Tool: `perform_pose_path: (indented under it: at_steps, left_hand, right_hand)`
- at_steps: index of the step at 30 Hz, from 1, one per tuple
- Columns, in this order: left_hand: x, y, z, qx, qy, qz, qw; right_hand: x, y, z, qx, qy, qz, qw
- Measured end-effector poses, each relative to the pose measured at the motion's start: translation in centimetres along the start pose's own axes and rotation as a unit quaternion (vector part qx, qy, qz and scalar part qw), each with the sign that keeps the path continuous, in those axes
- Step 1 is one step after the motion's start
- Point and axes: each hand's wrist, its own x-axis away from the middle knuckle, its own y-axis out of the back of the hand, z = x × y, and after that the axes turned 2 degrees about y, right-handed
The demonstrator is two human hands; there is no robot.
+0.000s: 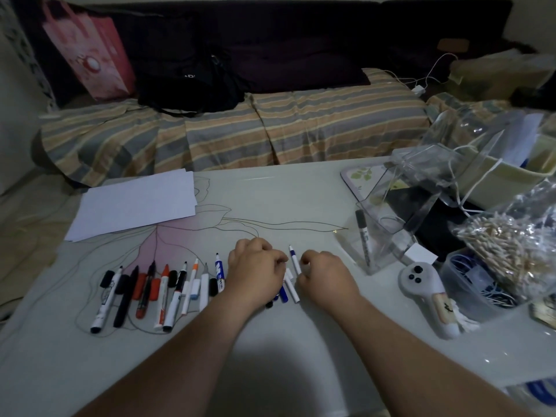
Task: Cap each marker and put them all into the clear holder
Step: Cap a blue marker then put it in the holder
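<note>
A row of uncapped markers lies on the table left of centre, loose caps beside them. A thin white marker with a blue tip lies between my hands. My right hand curls beside it, fingertips pinching its barrel. My left hand is curled over more markers, its fingertips down by a small white cap; whether it grips the cap is hidden. A blue pen pokes out beneath that hand. The clear holder stands to the right with one black-capped marker inside.
White paper sheets lie at the back left. A grey controller, a tub of clips, a bag of wooden pegs and clear bags crowd the right side. A striped couch runs behind the table.
</note>
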Motion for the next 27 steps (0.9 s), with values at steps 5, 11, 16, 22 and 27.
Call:
perform_pose_path:
  at_steps: [5,11,16,22,27]
  left_hand:
    - [0.2,-0.4,-0.3,-0.024,-0.007,0.032,0.999]
    - [0.3,-0.9,-1.4,-0.047,0.005,0.022,0.999]
    - [0.3,-0.8,-2.4,-0.045,-0.036,0.019,0.998]
    - [0.5,0.7,-2.5,0.112,-0.039,-0.003,0.993]
    - [1.4,4.7,-2.1,0.344,0.064,-0.037,0.936]
  right_hand:
    - [0.3,0.4,-1.5,0.056,-0.002,-0.018,0.998]
    - [1.2,1.8,-2.8,0.098,-0.031,0.026,0.994]
    - [0.9,3.7,-3.5,0.052,-0.049,0.056,0.996]
    - [1.3,6.6,-2.8,-0.022,-0.015,0.041,0.999]
    - [2.1,8.4,-1.1,-0.07,0.101,-0.036,0.992]
